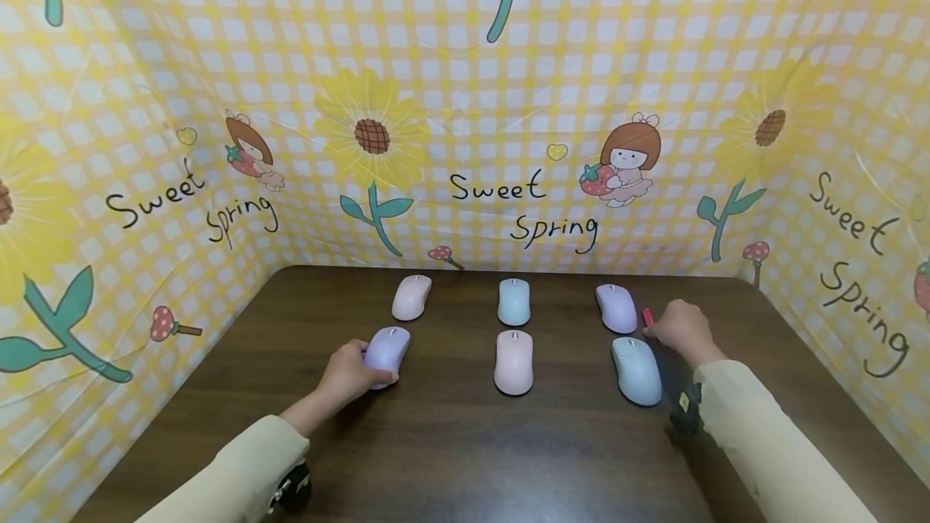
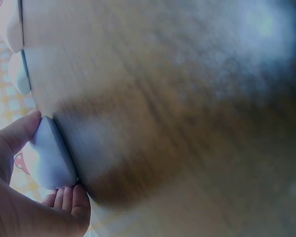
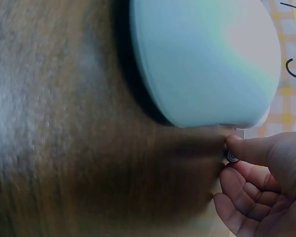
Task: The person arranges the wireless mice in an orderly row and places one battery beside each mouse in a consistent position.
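At the front left of the table, my left hand (image 1: 347,374) grips a purple computer mouse (image 1: 387,352) by its sides. In the left wrist view the thumb lies on one side of that mouse (image 2: 48,158) and the fingers on the other. My right hand (image 1: 681,327) pinches a small red cylinder (image 1: 648,317), much like a battery, between thumb and index finger. Its round ringed end (image 3: 232,156) shows in the right wrist view; the fingers hide the rest. Beside that hand lie a purple mouse (image 1: 617,309) and, nearer, a light blue mouse (image 1: 637,371).
Three more mice lie on the dark wooden table (image 1: 450,450): a pink one (image 1: 412,297) at back left, a light blue one (image 1: 514,303) at back middle and a pink one (image 1: 513,363) at front middle. A yellow checked cloth (image 1: 465,119) walls the back and sides.
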A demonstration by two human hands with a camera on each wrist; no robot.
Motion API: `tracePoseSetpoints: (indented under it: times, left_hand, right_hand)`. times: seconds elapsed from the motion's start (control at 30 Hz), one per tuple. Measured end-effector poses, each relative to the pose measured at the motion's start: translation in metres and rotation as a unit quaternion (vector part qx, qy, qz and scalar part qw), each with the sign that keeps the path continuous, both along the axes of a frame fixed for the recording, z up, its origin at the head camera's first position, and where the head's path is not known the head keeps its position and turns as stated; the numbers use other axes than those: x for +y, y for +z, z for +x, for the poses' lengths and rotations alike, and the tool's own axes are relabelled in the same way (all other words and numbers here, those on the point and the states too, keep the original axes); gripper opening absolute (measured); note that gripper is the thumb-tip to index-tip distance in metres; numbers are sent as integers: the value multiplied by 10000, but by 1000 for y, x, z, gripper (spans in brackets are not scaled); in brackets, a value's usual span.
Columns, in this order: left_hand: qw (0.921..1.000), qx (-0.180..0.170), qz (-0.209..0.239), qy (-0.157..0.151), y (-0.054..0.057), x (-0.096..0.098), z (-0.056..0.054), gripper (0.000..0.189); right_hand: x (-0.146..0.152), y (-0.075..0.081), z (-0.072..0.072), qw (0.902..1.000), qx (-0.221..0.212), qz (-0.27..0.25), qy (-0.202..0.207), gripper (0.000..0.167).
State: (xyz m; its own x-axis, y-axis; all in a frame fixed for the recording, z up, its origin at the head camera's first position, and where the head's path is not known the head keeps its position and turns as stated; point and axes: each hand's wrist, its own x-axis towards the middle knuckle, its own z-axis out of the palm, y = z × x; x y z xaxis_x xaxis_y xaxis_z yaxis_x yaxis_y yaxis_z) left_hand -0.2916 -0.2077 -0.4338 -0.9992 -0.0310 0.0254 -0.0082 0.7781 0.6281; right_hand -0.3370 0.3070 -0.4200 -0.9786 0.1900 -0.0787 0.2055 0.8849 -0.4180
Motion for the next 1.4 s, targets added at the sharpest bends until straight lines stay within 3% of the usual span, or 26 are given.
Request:
tracePoseSetpoints:
  times: [0.37,1.4]
  left_hand:
    - [10000,17,0,-7,-2,-1,0,70]
    - [10000,-8,-22,3,-2,0,0,72]
  right_hand:
    - [-1,2,-1,9998,-94,154,124,33]
    - [-2,-2,1,9999,-15,-42,128,30]
